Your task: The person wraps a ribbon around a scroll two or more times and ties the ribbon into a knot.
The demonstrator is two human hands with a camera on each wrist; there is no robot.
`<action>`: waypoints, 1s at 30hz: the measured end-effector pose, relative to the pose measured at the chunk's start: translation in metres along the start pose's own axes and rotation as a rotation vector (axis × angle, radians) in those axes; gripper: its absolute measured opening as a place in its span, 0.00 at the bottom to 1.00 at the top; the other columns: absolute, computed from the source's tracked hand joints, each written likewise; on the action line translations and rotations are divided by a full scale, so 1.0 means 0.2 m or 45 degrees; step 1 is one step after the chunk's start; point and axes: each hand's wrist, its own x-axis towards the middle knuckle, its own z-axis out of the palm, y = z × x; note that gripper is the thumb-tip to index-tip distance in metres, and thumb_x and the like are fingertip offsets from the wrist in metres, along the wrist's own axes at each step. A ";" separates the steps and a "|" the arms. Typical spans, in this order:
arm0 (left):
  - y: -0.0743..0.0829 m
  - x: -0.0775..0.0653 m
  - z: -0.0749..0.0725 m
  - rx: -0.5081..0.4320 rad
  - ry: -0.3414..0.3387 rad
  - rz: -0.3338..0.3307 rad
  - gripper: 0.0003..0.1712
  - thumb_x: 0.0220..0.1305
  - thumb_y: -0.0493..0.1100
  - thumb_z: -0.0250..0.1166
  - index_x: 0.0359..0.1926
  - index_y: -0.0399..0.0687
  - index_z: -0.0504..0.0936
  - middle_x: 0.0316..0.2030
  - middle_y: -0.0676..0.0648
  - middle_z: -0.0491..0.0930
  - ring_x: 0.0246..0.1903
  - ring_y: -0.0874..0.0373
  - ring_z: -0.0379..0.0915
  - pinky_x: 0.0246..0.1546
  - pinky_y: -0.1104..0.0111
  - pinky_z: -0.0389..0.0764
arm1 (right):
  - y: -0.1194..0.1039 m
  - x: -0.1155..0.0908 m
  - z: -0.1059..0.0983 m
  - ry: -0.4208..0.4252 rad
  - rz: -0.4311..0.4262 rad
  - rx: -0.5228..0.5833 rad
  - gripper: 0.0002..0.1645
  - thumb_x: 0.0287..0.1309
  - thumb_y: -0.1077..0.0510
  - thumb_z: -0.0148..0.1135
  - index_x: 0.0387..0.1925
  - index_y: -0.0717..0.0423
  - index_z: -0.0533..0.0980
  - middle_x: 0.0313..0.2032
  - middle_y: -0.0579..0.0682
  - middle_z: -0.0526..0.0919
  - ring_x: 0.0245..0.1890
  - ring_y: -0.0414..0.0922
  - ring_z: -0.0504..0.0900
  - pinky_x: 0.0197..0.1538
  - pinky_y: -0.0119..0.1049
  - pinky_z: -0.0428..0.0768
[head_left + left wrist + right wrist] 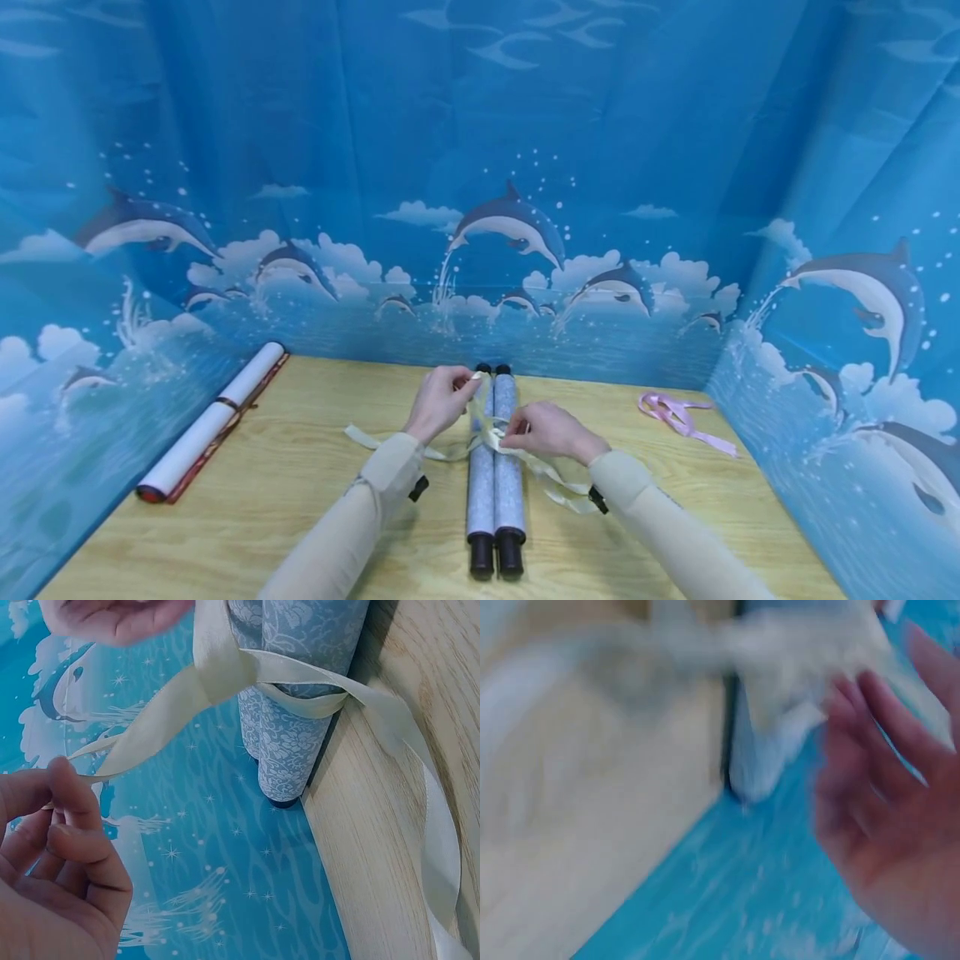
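Observation:
Two rolled scrolls (509, 492) in pale grey-blue floral brocade, with dark end knobs, lie side by side on the table. A cream ribbon (154, 720) loops round both of them, crossing over their upper half, and its loose tails trail to either side. Thumb and fingertips of my left hand (442, 400) pinch one length of the ribbon, drawn out from the crossing above the scrolls. Beside the crossing, my right hand (553, 429) has its curled fingers on the ribbon; the right wrist view is blurred there.
On the left of the wood-grain table (315, 517) lies a white scroll (187, 446) with a dark band and red edging. A pink ribbon (682, 417) lies loosely at the right. Blue dolphin-print curtains (360, 325) stand around the back and sides.

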 end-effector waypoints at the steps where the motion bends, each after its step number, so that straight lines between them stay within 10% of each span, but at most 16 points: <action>1: 0.00 0.00 0.00 0.000 -0.001 0.001 0.12 0.70 0.47 0.60 0.37 0.47 0.86 0.25 0.47 0.82 0.19 0.60 0.75 0.21 0.66 0.77 | -0.02 0.01 0.04 0.061 -0.021 -0.044 0.12 0.58 0.42 0.67 0.29 0.44 0.83 0.26 0.38 0.83 0.25 0.34 0.77 0.30 0.32 0.76; 5: 0.01 0.00 0.00 0.004 -0.005 0.008 0.12 0.70 0.47 0.60 0.37 0.46 0.86 0.25 0.46 0.82 0.18 0.60 0.75 0.21 0.65 0.77 | -0.06 0.04 0.14 0.245 -0.042 -0.193 0.15 0.58 0.43 0.67 0.21 0.42 0.78 0.20 0.36 0.74 0.21 0.33 0.68 0.24 0.30 0.68; 9: 0.01 0.00 0.00 0.018 -0.004 0.010 0.13 0.70 0.47 0.60 0.38 0.45 0.87 0.25 0.47 0.82 0.19 0.59 0.76 0.20 0.66 0.77 | -0.10 0.06 0.16 0.257 -0.071 0.039 0.15 0.66 0.52 0.60 0.22 0.49 0.78 0.16 0.38 0.70 0.17 0.34 0.64 0.23 0.28 0.64; 17: 0.01 0.00 0.00 0.031 0.004 0.022 0.13 0.71 0.47 0.59 0.33 0.48 0.86 0.22 0.48 0.79 0.16 0.57 0.72 0.17 0.66 0.73 | -0.15 0.08 0.14 -0.065 -0.156 0.475 0.27 0.73 0.59 0.44 0.71 0.47 0.64 0.14 0.42 0.62 0.11 0.36 0.55 0.23 0.29 0.65; 20: 0.01 0.00 0.00 0.017 0.007 0.021 0.13 0.71 0.46 0.59 0.34 0.46 0.86 0.21 0.47 0.79 0.16 0.57 0.74 0.17 0.66 0.75 | -0.14 0.06 0.14 -0.160 -0.168 0.500 0.29 0.73 0.59 0.43 0.73 0.46 0.60 0.32 0.45 0.81 0.12 0.36 0.55 0.25 0.29 0.67; 24: 0.00 -0.01 -0.01 0.008 0.010 0.014 0.13 0.70 0.46 0.60 0.33 0.46 0.86 0.23 0.46 0.80 0.19 0.56 0.77 0.21 0.66 0.78 | -0.07 0.02 0.11 -0.244 -0.151 0.524 0.27 0.73 0.59 0.44 0.71 0.51 0.65 0.54 0.53 0.80 0.13 0.36 0.55 0.27 0.30 0.68; 30: 0.00 0.00 -0.01 0.009 0.015 0.009 0.13 0.70 0.47 0.60 0.36 0.45 0.87 0.24 0.46 0.81 0.19 0.60 0.75 0.22 0.66 0.78 | 0.05 -0.05 0.02 -0.224 -0.060 0.537 0.20 0.69 0.62 0.50 0.58 0.55 0.78 0.21 0.46 0.76 0.13 0.35 0.58 0.24 0.30 0.67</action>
